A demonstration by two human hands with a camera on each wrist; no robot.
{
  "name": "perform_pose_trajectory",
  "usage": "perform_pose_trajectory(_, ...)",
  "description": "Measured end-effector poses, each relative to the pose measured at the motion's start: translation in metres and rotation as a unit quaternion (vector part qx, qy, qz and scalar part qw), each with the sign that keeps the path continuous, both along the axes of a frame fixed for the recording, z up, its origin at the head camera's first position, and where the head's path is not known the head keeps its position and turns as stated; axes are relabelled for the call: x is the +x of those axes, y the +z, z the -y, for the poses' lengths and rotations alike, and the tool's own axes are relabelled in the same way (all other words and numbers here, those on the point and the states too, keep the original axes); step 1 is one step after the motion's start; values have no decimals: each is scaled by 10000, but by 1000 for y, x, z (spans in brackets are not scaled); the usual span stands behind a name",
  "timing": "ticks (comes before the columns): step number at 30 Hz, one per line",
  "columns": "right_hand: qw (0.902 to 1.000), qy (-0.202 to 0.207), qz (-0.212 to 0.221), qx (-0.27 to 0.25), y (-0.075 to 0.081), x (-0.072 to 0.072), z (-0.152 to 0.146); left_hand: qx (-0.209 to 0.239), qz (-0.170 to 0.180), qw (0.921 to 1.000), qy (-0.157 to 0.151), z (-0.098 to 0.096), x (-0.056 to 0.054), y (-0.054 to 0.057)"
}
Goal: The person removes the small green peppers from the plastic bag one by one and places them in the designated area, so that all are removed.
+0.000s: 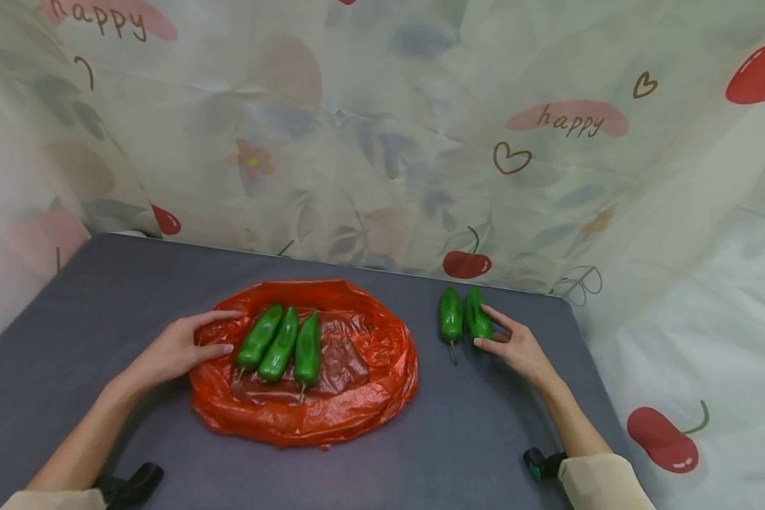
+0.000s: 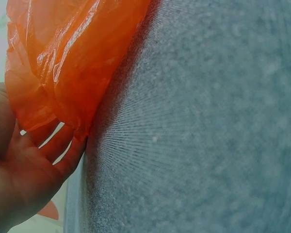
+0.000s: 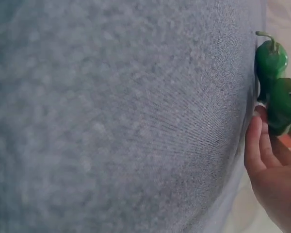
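A red plastic bag [image 1: 382, 397] lies spread on the table with its rim rolled into a ring. Three green peppers [image 1: 280, 345] lie side by side inside it, toward its left. My left hand [image 1: 172, 346] holds the bag's left rim, thumb and index finger over the top. In the left wrist view, other fingers pass under the orange-red plastic [image 2: 63, 58]. To the right of the bag, my right hand [image 1: 516, 350] pinches a green pepper [image 1: 477, 315] between thumb and fingers. Another green pepper [image 1: 450, 316], stem toward me, lies just left of it.
The grey-covered table [image 1: 382, 478] ends at a back edge close behind the right-hand peppers. A printed curtain [image 1: 357, 184] with fruit and "happy" lettering hangs behind it and along both sides. Dark wrist straps [image 1: 130, 485] sit at both sleeves.
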State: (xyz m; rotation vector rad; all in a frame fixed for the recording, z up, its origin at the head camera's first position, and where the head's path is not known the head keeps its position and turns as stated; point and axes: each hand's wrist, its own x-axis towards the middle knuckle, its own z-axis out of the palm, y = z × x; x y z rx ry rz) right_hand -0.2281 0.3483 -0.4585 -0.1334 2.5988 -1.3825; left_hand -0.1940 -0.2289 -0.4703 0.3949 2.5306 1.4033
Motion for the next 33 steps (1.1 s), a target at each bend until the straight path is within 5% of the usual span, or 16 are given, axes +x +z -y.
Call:
perform_pose_trajectory(10, 9997, -85, -62, 210, -6, -4, -1, 149, 215, 9997, 1, -1, -1, -2)
perform_pose_trajectory(19, 9986, -36, -259, 461, -9, -8, 2, 84, -46, 9999, -70, 0, 1, 2)
perform_pose_trajectory(33, 9982, -157, -320, 483, -7, -5, 1, 172, 265, 9995, 12, 2, -1, -2)
